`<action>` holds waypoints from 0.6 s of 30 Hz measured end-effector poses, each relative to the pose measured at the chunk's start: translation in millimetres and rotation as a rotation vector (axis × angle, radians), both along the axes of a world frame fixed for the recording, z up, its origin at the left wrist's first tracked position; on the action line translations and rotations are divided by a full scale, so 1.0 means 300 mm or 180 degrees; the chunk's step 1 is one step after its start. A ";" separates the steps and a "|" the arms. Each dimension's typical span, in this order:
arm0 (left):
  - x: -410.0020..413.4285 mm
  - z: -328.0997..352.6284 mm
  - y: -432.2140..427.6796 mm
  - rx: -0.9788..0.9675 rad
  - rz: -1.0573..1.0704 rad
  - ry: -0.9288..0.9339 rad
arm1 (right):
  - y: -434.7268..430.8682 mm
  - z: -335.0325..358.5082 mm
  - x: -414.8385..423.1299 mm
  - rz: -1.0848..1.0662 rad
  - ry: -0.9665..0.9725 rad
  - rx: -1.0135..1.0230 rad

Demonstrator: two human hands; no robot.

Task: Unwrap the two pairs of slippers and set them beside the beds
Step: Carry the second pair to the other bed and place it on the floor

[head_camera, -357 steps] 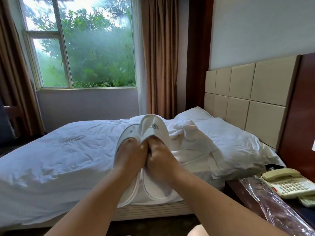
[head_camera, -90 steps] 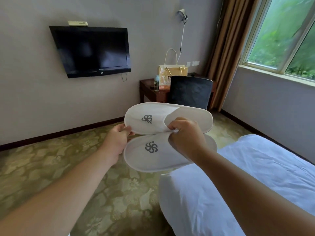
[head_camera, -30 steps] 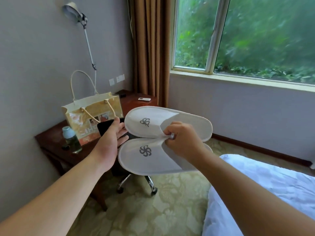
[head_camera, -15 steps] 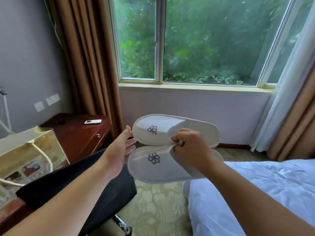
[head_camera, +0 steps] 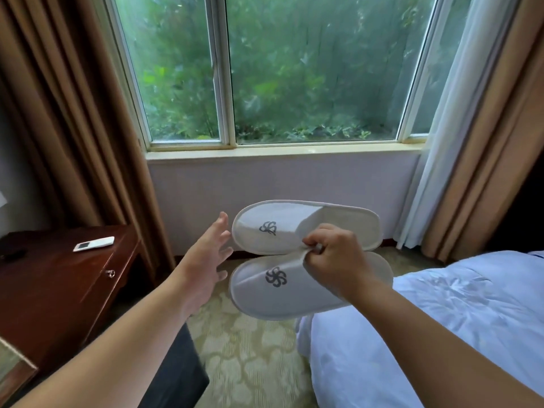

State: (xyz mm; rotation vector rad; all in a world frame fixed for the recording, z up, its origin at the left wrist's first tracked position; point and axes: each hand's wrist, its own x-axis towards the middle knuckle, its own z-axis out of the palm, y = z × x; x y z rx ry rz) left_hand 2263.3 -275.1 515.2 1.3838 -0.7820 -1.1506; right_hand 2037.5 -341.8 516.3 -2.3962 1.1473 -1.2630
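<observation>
We carry the pair of flat white cloth slippers with grey pinwheel logos (head_camera: 294, 260) in the air between the dark wooden desk (head_camera: 59, 284) and the white-sheeted bed (head_camera: 441, 319), in front of the window. Our right hand (head_camera: 335, 260) pinches both slippers together at the edges of their uppers; our left hand (head_camera: 206, 260) hangs spread and empty just beside their toes, not gripping. No wrapper shows on them, so we judge this the placing step: next we must lower them onto the patterned carpet (head_camera: 250, 357) beside the bed.
</observation>
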 end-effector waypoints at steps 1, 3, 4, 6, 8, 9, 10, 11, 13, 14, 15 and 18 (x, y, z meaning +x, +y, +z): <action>-0.005 -0.004 -0.050 0.0022 -0.0025 -0.0009 | -0.057 -0.008 0.002 -0.0022 -0.0020 0.0014; -0.015 -0.006 -0.154 0.0035 -0.0081 0.0016 | -0.182 -0.020 0.004 -0.0029 -0.0065 0.0030; -0.019 -0.007 -0.210 0.0012 -0.0110 0.0037 | -0.247 -0.023 0.006 -0.0015 -0.0080 0.0023; -0.029 -0.007 -0.327 0.0002 -0.0098 0.0084 | -0.378 -0.026 0.007 0.0020 -0.0104 0.0016; -0.039 -0.005 -0.440 -0.0005 -0.0050 0.0113 | -0.502 -0.025 0.005 0.0065 -0.0124 0.0036; -0.043 -0.001 -0.494 -0.0018 -0.0043 0.0124 | -0.560 -0.025 0.003 0.0096 -0.0117 0.0040; -0.047 0.004 -0.547 -0.0030 -0.0039 0.0130 | -0.616 -0.024 0.001 0.0131 -0.0104 0.0031; -0.048 0.010 -0.596 -0.0038 -0.0025 0.0140 | -0.669 -0.022 0.001 0.0169 -0.0097 0.0019; -0.048 0.018 -0.686 -0.0029 0.0029 0.0186 | -0.769 -0.016 0.001 0.0230 -0.0103 -0.0010; -0.047 0.017 -0.727 -0.0023 0.0053 0.0204 | -0.814 -0.015 0.000 0.0244 -0.0110 -0.0015; -0.047 0.014 -0.767 -0.0018 0.0067 0.0216 | -0.855 -0.015 -0.001 0.0248 -0.0110 -0.0007; -0.046 0.006 -0.883 0.0005 0.0014 0.0194 | -0.974 -0.022 -0.007 0.0256 -0.0031 0.0002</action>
